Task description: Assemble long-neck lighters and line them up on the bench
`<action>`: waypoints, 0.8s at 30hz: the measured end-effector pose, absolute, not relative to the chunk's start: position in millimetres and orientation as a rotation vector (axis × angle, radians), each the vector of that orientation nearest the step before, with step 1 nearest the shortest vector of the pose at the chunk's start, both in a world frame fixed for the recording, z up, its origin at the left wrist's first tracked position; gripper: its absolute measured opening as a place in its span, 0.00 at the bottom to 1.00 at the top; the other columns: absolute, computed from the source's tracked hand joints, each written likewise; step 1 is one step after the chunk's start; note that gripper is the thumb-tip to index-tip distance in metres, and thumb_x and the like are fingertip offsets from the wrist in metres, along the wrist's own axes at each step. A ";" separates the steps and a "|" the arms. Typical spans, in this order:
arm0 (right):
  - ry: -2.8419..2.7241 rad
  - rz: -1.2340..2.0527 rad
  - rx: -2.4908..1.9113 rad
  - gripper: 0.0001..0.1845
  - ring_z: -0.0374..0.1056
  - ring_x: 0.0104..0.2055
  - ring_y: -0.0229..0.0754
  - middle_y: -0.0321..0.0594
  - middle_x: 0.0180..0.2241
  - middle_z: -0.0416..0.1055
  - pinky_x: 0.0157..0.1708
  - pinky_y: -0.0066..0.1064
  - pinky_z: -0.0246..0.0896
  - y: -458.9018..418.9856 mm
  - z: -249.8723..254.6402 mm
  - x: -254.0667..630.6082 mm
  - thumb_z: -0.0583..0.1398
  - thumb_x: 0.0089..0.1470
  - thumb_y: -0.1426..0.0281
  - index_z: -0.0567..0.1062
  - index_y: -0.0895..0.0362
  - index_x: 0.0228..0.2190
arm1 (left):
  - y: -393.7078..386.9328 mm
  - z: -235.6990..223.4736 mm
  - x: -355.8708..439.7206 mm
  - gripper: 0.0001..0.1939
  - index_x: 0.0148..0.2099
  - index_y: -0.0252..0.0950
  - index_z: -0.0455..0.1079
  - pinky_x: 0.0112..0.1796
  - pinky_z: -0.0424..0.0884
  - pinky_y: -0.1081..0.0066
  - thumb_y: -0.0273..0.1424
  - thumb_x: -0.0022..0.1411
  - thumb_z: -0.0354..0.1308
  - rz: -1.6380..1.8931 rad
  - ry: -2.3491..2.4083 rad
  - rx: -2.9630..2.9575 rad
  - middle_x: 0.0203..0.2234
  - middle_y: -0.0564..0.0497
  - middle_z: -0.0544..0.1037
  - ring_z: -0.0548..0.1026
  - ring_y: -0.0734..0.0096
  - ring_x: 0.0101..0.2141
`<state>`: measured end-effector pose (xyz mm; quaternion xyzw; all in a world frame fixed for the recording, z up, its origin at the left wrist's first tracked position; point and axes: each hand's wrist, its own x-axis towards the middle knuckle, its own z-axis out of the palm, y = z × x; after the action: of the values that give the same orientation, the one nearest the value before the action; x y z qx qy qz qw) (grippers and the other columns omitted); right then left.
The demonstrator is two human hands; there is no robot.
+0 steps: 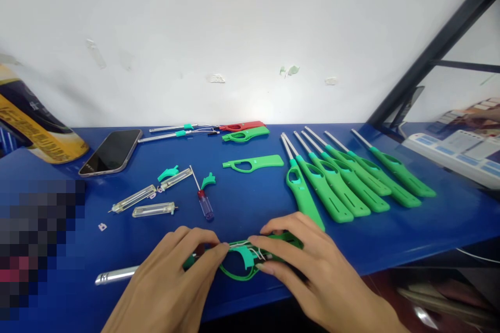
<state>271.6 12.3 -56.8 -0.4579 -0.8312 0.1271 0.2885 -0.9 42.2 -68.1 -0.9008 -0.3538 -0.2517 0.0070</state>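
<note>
1. A half-open green lighter body (250, 260) is pinned to the blue table (390, 229), its metal nozzle (117, 274) jutting out past the left fingers.
2. The left hand (172, 286) is pinched shut on the body's nozzle end.
3. The right hand (312, 270) is curled shut over the handle, fingertips (260, 266) beside the teal trigger (247, 256); seating the thin wires is judged the step in hand, calling for fine pressure.
4. Finished lighters (351, 177) lie beyond the right fingers.

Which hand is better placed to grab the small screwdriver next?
Left, probably. The left hand lies nearer the screwdriver; the right hand pins the open lighter's handle.
</note>
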 end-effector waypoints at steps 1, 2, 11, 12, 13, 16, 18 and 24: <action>-2.215 0.347 -1.221 0.13 0.73 0.49 0.46 0.39 0.50 0.77 0.51 0.42 0.70 12.5 -57.3 271.7 0.60 0.73 0.66 0.78 0.46 0.55 | 42.1 -68.4 -0.2 0.18 0.56 0.45 0.71 0.42 0.77 0.65 0.19 0.72 0.51 -0.784 -1.110 -2.816 0.45 0.52 0.78 0.78 0.66 0.40; -2.207 0.357 -1.218 0.12 0.73 0.49 0.46 0.39 0.50 0.77 0.51 0.42 0.70 12.6 -57.9 271.8 0.61 0.73 0.66 0.78 0.46 0.55 | 42.0 -68.6 0.5 0.18 0.56 0.44 0.71 0.42 0.77 0.64 0.20 0.73 0.51 -0.783 -1.115 -2.812 0.45 0.52 0.78 0.78 0.66 0.39; -2.172 0.389 -1.189 0.08 0.73 0.48 0.45 0.37 0.48 0.77 0.49 0.40 0.69 13.0 -57.6 270.8 0.62 0.72 0.68 0.79 0.47 0.50 | 39.8 -69.7 -0.8 0.17 0.54 0.43 0.71 0.41 0.77 0.65 0.19 0.72 0.50 -0.837 -1.101 -2.809 0.45 0.50 0.77 0.77 0.66 0.39; -2.171 0.388 -1.188 0.08 0.73 0.47 0.45 0.37 0.48 0.77 0.49 0.40 0.70 13.1 -57.2 270.7 0.62 0.72 0.68 0.79 0.47 0.50 | 39.7 -70.0 -1.1 0.17 0.54 0.43 0.71 0.40 0.77 0.65 0.18 0.71 0.50 -0.834 -1.099 -2.807 0.45 0.50 0.77 0.77 0.66 0.39; -2.170 0.387 -1.187 0.08 0.73 0.47 0.45 0.37 0.48 0.77 0.49 0.40 0.70 13.3 -56.8 270.7 0.62 0.72 0.68 0.79 0.47 0.49 | 39.7 -70.2 -1.1 0.17 0.54 0.42 0.71 0.40 0.77 0.65 0.18 0.71 0.50 -0.835 -1.092 -2.801 0.45 0.50 0.77 0.77 0.66 0.38; -2.177 0.369 -1.183 0.08 0.74 0.47 0.45 0.37 0.48 0.78 0.49 0.40 0.70 14.2 -56.8 271.2 0.62 0.71 0.68 0.79 0.46 0.50 | 40.0 -69.8 0.3 0.16 0.54 0.42 0.71 0.40 0.78 0.63 0.19 0.72 0.51 -0.828 -1.088 -2.784 0.45 0.49 0.77 0.77 0.65 0.38; -2.184 0.333 -1.182 0.09 0.75 0.47 0.45 0.37 0.48 0.78 0.49 0.41 0.71 14.8 -57.3 271.3 0.62 0.72 0.68 0.79 0.46 0.51 | 40.2 -68.2 2.2 0.16 0.54 0.42 0.71 0.41 0.78 0.63 0.19 0.73 0.51 -0.844 -1.087 -2.780 0.44 0.50 0.78 0.77 0.66 0.38; -2.172 0.129 -1.156 0.10 0.77 0.50 0.47 0.40 0.48 0.79 0.50 0.40 0.74 12.6 -54.5 272.4 0.59 0.74 0.65 0.78 0.46 0.51 | 39.0 -61.6 5.0 0.13 0.54 0.42 0.73 0.41 0.81 0.67 0.23 0.75 0.51 -0.899 -1.142 -2.743 0.45 0.49 0.77 0.79 0.66 0.41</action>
<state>272.4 12.6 -54.5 -0.4424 -0.8315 0.0494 0.3323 5.0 39.0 -61.6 -0.8835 -0.3678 -0.2894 0.0187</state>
